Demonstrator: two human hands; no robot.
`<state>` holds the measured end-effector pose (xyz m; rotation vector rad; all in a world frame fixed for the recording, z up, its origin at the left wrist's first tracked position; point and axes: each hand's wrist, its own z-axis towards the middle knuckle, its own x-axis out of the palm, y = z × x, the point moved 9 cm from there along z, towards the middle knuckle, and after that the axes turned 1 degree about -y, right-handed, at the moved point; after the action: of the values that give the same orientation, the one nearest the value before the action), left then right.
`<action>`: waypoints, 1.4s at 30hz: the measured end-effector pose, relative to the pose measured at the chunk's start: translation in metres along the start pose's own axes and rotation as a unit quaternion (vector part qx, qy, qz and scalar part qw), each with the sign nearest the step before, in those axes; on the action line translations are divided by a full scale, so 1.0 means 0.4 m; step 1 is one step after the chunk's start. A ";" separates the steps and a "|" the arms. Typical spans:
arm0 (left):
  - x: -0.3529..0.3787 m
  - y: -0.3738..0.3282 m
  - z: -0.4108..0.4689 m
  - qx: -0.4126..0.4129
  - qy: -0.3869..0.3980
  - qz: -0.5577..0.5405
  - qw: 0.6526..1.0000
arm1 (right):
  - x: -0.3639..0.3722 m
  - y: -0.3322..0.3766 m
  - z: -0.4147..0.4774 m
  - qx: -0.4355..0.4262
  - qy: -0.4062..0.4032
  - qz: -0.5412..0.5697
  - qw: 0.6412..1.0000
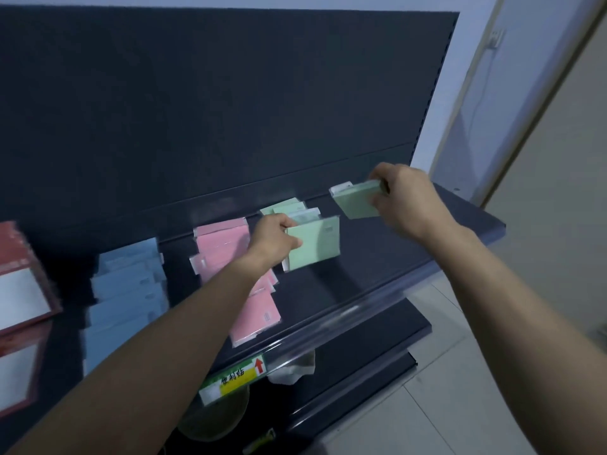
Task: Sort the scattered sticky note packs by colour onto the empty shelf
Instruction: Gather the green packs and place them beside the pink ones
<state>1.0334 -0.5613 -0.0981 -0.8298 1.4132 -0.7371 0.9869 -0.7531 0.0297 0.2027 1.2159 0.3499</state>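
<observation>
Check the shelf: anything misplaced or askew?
Colours look unmixed. The pink packs lie unevenly fanned; the front pink pack sits tilted near the front edge of the shelf.

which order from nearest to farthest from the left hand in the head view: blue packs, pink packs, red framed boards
The left hand grips a green pack.
1. pink packs, just to its left on the shelf
2. blue packs, further left
3. red-framed boards, at the far left edge of the view
</observation>
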 end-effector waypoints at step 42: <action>-0.327 -0.184 -0.288 0.017 -0.341 0.414 0.844 | 0.172 0.446 0.062 -0.466 0.129 0.032 0.875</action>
<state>0.9170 -0.4965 0.0360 -0.3114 0.9408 0.2077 1.0035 -0.5612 0.0377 -0.6628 1.1756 1.0037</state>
